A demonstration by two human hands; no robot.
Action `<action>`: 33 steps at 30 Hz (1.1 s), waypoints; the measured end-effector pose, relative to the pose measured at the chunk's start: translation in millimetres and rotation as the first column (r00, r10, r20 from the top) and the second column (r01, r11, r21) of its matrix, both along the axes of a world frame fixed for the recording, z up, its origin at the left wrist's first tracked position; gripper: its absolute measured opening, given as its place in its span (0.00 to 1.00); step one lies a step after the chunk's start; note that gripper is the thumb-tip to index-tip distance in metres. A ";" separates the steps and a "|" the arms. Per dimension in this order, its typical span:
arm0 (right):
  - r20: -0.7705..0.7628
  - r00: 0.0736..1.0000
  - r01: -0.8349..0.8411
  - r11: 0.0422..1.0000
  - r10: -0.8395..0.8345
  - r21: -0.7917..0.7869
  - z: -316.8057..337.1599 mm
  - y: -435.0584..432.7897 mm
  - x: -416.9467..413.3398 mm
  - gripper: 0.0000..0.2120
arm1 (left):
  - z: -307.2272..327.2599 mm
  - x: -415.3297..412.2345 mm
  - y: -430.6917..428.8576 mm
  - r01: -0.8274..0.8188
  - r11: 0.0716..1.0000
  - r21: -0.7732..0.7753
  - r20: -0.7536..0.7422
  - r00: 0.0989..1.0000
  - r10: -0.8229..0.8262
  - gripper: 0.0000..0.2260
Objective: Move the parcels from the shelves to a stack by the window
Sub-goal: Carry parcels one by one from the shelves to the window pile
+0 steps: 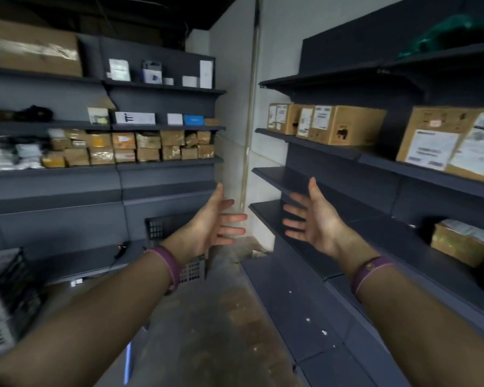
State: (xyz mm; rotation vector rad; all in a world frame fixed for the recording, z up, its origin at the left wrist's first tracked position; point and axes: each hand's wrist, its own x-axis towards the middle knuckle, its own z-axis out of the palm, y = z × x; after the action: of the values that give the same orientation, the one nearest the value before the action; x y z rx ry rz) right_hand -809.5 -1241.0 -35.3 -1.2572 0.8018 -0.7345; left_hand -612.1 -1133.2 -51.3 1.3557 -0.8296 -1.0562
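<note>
— What have the hands got hold of?

— Nothing. The left hand (pixel 207 219) and the right hand (pixel 316 216) are both held out in front, palms facing each other, fingers straight and spread wide, with a gap between them. Neither touches anything.

— And the parcels?

— On the shelves. The small brown taped parcels (pixel 148 146) sit packed in two rows on the left shelving (pixel 165 164), well apart from the left hand. On the right shelving (pixel 333 152) there are labelled cardboard boxes (pixel 344 125), above the right hand. A wrapped parcel (pixel 464 241) lies on a lower shelf, off to that hand's right.

— Anything on the wrists?

— A purple wristband (pixel 370 270) on the right wrist, and one on the left too.
</note>
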 end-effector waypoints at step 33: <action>0.338 0.941 0.018 1.000 -0.021 0.012 5.4 -409.1 367.6 0.40 | 0.7 372.6 -416.1 -0.016 0.972 -0.235 -0.397 0.914 -0.082 0.36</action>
State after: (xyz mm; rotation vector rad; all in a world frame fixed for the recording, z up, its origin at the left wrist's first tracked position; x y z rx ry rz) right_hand -441.9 -1650.1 -29.9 -1.0769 0.5340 -0.9325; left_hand -239.6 -1549.2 -50.7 0.8827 -0.6424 -1.1748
